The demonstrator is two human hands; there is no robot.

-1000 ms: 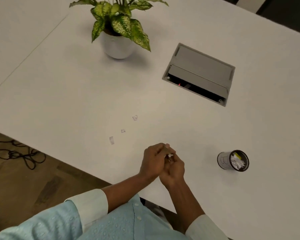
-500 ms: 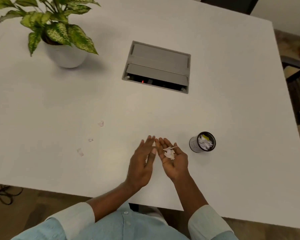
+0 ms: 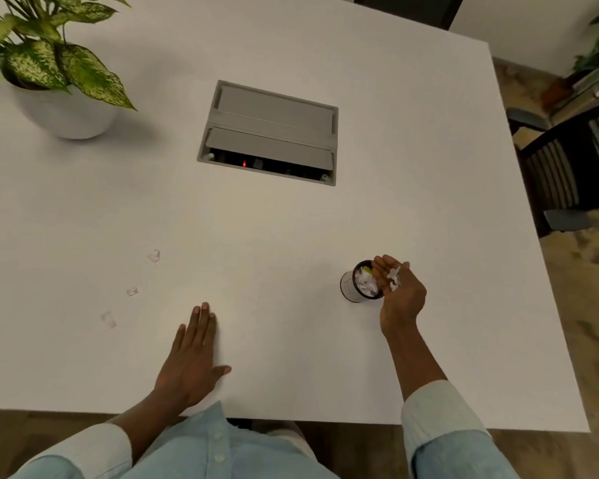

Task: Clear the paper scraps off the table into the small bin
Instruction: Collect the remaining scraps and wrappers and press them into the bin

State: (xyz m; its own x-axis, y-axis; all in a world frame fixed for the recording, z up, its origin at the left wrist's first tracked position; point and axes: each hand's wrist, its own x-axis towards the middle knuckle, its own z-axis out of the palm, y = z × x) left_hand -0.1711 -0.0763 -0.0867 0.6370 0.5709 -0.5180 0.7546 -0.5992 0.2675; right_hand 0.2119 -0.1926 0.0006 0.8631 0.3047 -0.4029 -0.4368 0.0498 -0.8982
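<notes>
- White surface [image 3: 412, 209]: carries everything. Has potted plant [image 3: 63, 108] at far-L corner and grey cable hatch [image 3: 270, 133] mid-far, both well apart from the job.
- L hand [image 3: 191, 361]: palm-down, flat on surface nr front edge. Straight, close together, holding nothing.
- R hand [image 3: 400, 292]: palm-up towards R side, fingers [image 3: 382, 267] loosely cupped, not clenched, w/ a load lying in the palm.
- Upright small bin [image 3: 355, 286]: part-full of paper, immediately L of R palm. Fingertips overlap its rim; touching or not, can't tell.
- In R palm, paper scraps [image 3: 393, 280]: bin mouth lies L of + below them. Prob. next: roll palm leftwards to tip in. Risk: bits landing outside rim.
- 3 loose scraps [image 3: 132, 291]: on surface in diagonal row, far-R to near-L, well L of L hand. Much nearer L hand than R, so likely L's pickup.
</notes>
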